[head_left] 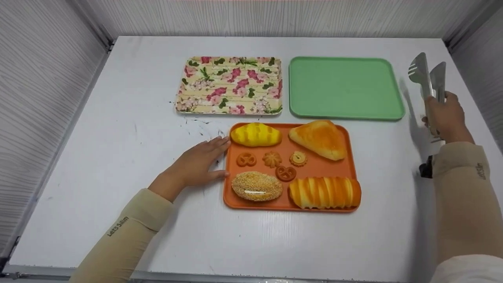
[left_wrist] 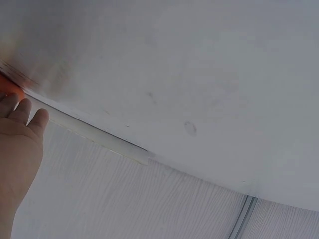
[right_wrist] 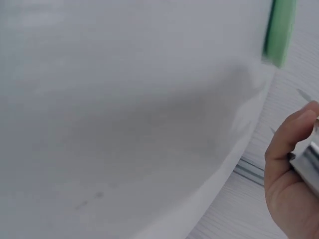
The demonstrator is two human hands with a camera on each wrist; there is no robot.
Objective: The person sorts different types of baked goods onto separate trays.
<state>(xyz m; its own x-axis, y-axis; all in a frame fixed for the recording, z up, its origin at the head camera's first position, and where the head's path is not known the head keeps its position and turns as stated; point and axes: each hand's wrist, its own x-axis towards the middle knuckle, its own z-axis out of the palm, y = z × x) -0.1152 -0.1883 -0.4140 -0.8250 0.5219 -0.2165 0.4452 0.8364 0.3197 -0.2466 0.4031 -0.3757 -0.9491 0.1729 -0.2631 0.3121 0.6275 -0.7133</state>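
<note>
Head view: a person's left hand (head_left: 196,163), fingers straight, meets the left edge of an orange tray (head_left: 322,169) of breads (head_left: 325,192), which lies lengthwise left to right across the surface (head_left: 118,118). Well apart at far right, the right hand (head_left: 450,118) grips metal tongs (head_left: 426,84), jaws parted, hiding part of their handles; the left wrist view crops the tray.
</note>
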